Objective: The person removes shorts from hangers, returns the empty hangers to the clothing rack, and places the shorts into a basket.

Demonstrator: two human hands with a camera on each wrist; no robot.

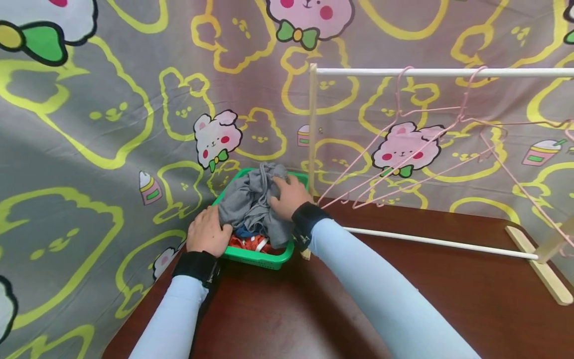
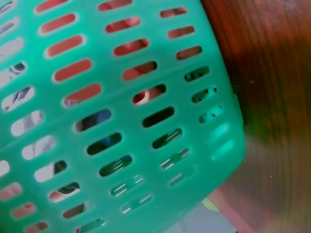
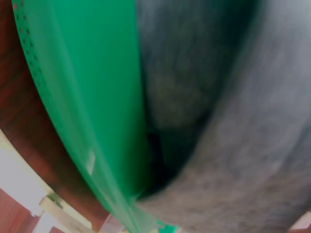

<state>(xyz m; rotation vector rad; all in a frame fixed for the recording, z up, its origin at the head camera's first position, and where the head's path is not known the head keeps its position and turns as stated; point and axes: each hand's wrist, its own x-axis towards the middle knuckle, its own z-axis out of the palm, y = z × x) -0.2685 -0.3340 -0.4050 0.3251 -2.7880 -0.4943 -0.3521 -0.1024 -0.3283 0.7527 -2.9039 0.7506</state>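
Observation:
A green plastic basket [image 1: 257, 258] stands on the table, heaped with clothes. On top lies a crumpled grey garment [image 1: 244, 197] with a cord-like strip. Red clothing [image 1: 246, 243] with white bands and a bit of blue cloth [image 1: 244, 232] show below it. My left hand [image 1: 208, 232] holds the basket's left edge, thumb at the rim. In the left wrist view the basket's slotted wall [image 2: 121, 111] fills most of the picture. My right hand [image 1: 289, 197] grips the grey garment at its right side; the right wrist view shows grey fabric [image 3: 248, 160] close up beside the basket's inner wall.
A clothes rack with a white top rail [image 1: 430, 73] and a lower bar [image 1: 439, 240] stands to the right. Several pink hangers [image 1: 405, 162] hang from it. Its left post [image 1: 312, 134] rises right behind the basket. A patterned curtain [image 1: 134, 99] encloses the brown table [image 1: 278, 319].

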